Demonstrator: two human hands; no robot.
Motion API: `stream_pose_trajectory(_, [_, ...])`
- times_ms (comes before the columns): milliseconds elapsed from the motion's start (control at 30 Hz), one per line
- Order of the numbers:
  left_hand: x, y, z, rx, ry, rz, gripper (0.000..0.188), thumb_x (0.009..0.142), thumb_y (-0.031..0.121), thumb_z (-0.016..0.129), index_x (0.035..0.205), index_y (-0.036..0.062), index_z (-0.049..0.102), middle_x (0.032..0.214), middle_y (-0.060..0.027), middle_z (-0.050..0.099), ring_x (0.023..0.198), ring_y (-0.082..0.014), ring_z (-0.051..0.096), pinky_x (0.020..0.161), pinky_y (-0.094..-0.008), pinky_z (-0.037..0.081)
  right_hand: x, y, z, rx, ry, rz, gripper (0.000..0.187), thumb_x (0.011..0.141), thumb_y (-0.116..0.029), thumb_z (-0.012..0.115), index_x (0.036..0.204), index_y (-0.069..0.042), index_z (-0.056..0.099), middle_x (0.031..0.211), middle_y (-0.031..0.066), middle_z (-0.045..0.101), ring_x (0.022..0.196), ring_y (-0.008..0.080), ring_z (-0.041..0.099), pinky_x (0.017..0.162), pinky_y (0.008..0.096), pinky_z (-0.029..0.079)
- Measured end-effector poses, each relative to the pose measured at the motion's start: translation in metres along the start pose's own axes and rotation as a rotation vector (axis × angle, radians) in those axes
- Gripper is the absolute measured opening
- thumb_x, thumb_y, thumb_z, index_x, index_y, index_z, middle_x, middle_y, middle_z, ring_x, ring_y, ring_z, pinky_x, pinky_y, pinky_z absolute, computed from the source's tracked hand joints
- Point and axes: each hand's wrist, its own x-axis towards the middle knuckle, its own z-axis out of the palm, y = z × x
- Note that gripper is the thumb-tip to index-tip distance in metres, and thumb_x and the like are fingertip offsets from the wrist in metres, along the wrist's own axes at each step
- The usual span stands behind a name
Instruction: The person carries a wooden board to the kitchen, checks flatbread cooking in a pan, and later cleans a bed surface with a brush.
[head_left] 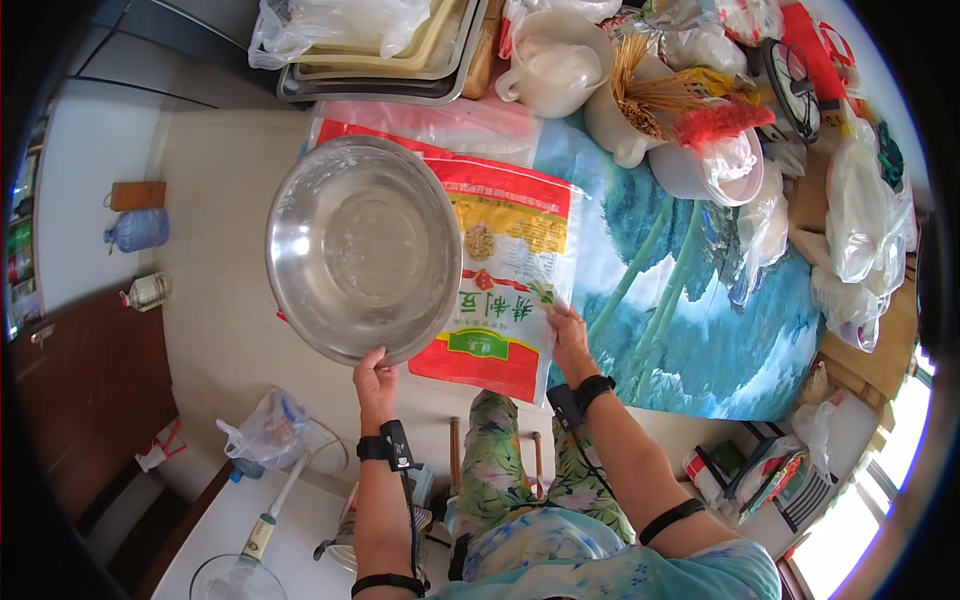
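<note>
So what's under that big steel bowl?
A flat plastic bag, printed red, yellow and white, shows from beneath the right side of the steel bowl. The rest is covered, so I can't tell how far the bag continues there.

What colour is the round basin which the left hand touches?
The basin is silver, with a shiny metallic look; the head view shows it best.

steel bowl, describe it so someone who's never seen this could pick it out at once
Start from the big blue landscape-printed sheet. Toward its left lies a red, yellow and white plastic bag, and overlapping that bag's left part is a wide steel bowl, held at its near rim by the left hand. Unlike the stacked rectangular trays beyond it, it is round and deep.
</note>
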Motion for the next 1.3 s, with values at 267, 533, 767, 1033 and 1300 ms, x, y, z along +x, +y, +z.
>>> stream_pose_trajectory(267, [0.007, -0.038, 0.014, -0.096, 0.014, -0.101, 0.022, 0.07, -0.013, 0.059, 0.086, 0.0033, 0.056, 0.095, -0.0088, 0.061, 0.092, -0.0225, 0.059, 0.084, -0.038, 0.049, -0.003, 0.014, -0.008, 0.01, 0.066, 0.092, 0.025, 0.077, -0.002, 0.059, 0.102, 0.0, 0.059, 0.077, 0.0032, 0.062, 0.054, 0.0106, 0.053, 0.046, 0.0229, 0.042])
stream_pose_trajectory(533, [-0.02, -0.061, -0.007, 0.064, 0.074, -0.058, 0.021, 0.078, 0.003, 0.064, 0.096, 0.0015, 0.053, 0.095, -0.0103, 0.061, 0.09, -0.0225, 0.06, 0.086, -0.0372, 0.048, -0.013, -0.029, -0.021, -0.812, 0.108, 0.058, 0.032, 0.074, -0.016, 0.068, 0.104, -0.005, 0.061, 0.074, 0.0049, 0.061, 0.051, 0.0111, 0.054, 0.046, 0.0234, 0.042])
stream_pose_trajectory(767, [-0.158, -0.124, -0.099, 0.303, 0.225, 0.025, 0.018, 0.076, 0.008, 0.066, 0.087, 0.0033, 0.053, 0.08, -0.0103, 0.063, 0.069, -0.0199, 0.063, 0.066, -0.0304, 0.053, -0.038, -0.079, -0.117, -0.896, -0.071, 0.158, 0.015, 0.071, 0.0, 0.064, 0.084, 0.0, 0.057, 0.061, 0.008, 0.057, 0.046, 0.0158, 0.054, 0.036, 0.0248, 0.035])
stream_pose_trajectory(1033, [-0.372, -0.249, -0.208, 0.063, 0.511, 0.107, 0.014, 0.08, 0.012, 0.064, 0.073, 0.0031, 0.055, 0.074, -0.0119, 0.065, 0.06, -0.0173, 0.063, 0.052, -0.0278, 0.049, -0.047, -0.188, -0.191, -1.13, -0.133, 0.25, 0.022, 0.066, 0.003, 0.057, 0.063, -0.011, 0.041, 0.047, 0.0002, 0.035, 0.032, 0.0107, 0.029, 0.03, 0.0251, 0.018])
stream_pose_trajectory(1300, [-0.487, -0.35, -0.258, -0.287, 0.685, 0.253, 0.017, 0.086, 0.018, 0.058, 0.082, 0.0018, 0.055, 0.079, -0.0127, 0.064, 0.061, -0.0174, 0.062, 0.056, -0.0287, 0.051, -0.054, -0.196, -0.158, -1.438, -0.341, 0.296, 0.024, 0.078, -0.009, 0.056, 0.061, -0.011, 0.039, 0.052, -0.0002, 0.037, 0.038, 0.0124, 0.032, 0.038, 0.0275, 0.025])
